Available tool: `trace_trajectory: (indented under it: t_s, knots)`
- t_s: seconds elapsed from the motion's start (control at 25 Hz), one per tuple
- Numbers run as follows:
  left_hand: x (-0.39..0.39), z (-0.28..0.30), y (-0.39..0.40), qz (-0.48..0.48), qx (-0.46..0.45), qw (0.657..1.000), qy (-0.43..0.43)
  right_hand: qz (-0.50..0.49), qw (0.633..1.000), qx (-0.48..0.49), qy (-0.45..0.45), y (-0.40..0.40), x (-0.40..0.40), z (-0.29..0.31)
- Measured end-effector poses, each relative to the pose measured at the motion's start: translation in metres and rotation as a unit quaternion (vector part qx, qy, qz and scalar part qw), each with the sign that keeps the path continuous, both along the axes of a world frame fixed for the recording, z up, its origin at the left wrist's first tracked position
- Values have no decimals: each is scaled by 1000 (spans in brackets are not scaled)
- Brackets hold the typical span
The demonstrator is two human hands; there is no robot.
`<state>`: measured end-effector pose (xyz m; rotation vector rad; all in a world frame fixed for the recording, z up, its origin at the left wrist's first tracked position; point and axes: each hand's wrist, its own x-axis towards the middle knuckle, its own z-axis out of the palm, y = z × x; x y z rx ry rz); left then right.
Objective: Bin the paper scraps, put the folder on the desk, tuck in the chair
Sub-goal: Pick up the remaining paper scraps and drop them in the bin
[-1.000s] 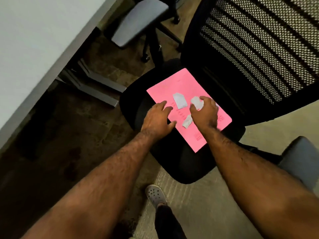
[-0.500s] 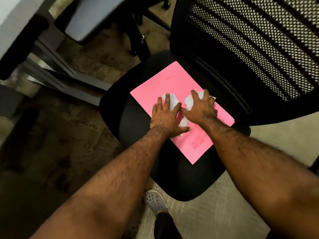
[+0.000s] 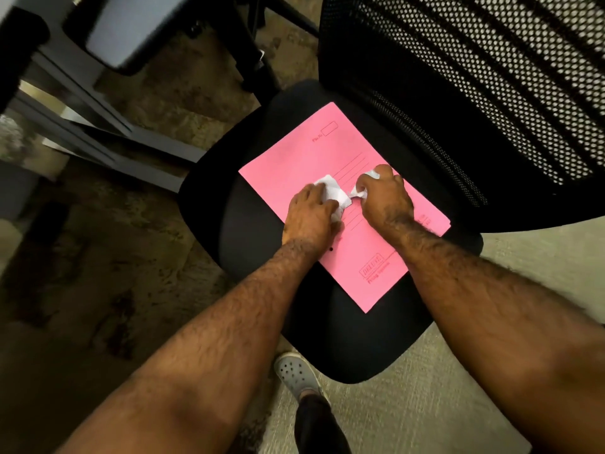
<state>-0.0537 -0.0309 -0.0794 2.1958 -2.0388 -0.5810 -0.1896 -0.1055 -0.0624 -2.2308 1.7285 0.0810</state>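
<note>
A pink folder (image 3: 314, 158) lies flat on the black seat of an office chair (image 3: 248, 221) with a mesh back. White paper scraps (image 3: 334, 190) rest on the folder's middle. My left hand (image 3: 311, 217) lies on the folder with its fingers curled over one scrap. My right hand (image 3: 384, 198) is closed around another crumpled scrap beside it. The two hands nearly touch. How many scraps lie under the hands is hidden.
The chair's mesh backrest (image 3: 474, 77) rises at the right. Its grey armrest pad (image 3: 131, 24) sits at the upper left above grey desk legs (image 3: 108, 139). My shoe (image 3: 296, 375) stands on the carpet just in front of the seat.
Both hands went from spread flat on the scraps to curled around them, gathering the paper toward the folder's middle. The view has moved closer to the seat.
</note>
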Motion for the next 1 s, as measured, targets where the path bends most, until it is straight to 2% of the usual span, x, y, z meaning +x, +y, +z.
trace_trajectory:
  t_s: [0.08,0.2,0.28,0.36,0.44,0.56,0.6,0.72,0.92,1.0]
  knots:
    - [7,5,-14,5,16,1000,27,10,1000,-3,2,1,-2,-1]
    - [12,14,-34,-52,50,996,48,26,1000,2,2,4,-5,-2]
    - [8,18,-42,-89,45,994,54,32,999,9,1,5,-5,-2]
    - [5,19,-43,-85,32,993,77,35,999,11,-6,8,-6,-1]
    - [6,19,-38,-36,30,992,117,31,999,-2,-37,9,-7,0]
    - [12,25,-22,94,12,981,168,11,991,-39,-124,17,-4,8]
    - [15,30,-14,158,-3,966,203,-7,986,-47,-163,22,1,12]
    - [21,49,14,325,-49,892,311,-74,960,-44,-267,45,24,26]
    - [53,83,75,441,-102,823,342,-86,930,2,-356,88,75,58]
    - [69,95,101,475,-122,806,330,-95,918,25,-385,106,93,68]
